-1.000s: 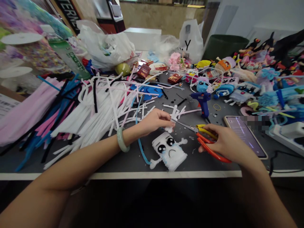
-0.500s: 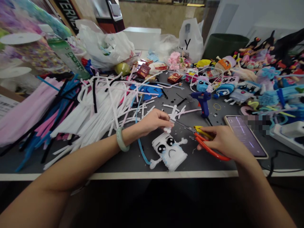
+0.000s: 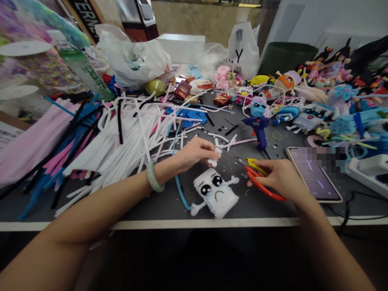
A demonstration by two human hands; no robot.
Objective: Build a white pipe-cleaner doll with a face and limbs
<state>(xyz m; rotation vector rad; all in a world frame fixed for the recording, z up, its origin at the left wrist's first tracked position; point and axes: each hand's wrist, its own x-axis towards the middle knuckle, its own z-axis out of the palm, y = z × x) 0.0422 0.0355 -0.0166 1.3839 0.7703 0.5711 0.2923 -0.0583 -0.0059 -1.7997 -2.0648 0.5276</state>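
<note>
Between the fingertips of my left hand [image 3: 200, 152] is a small white fuzzy piece [image 3: 214, 161], pinched above the table. My right hand [image 3: 277, 178] grips a pair of scissors [image 3: 257, 184] with orange and yellow handles. Its blades point left, and their tips reach the white piece by my left fingers. Just below, a white fuzzy doll [image 3: 222, 202] with big black eyes, a frown and two small arms lies on the table. A blue pipe cleaner [image 3: 182, 193] runs down to the doll's left side.
Piles of white pipe cleaners [image 3: 112, 149] and pink ones [image 3: 39, 141] cover the left. A blue glue gun [image 3: 259, 131] stands behind my right hand, with a phone [image 3: 315, 173] to its right. Plush figures [image 3: 312, 117] crowd the back right. The table's pale edge [image 3: 182, 224] runs in front.
My right hand and the scissors have shifted slightly left. The white strip that stuck up above my left fingers looks shorter now.
</note>
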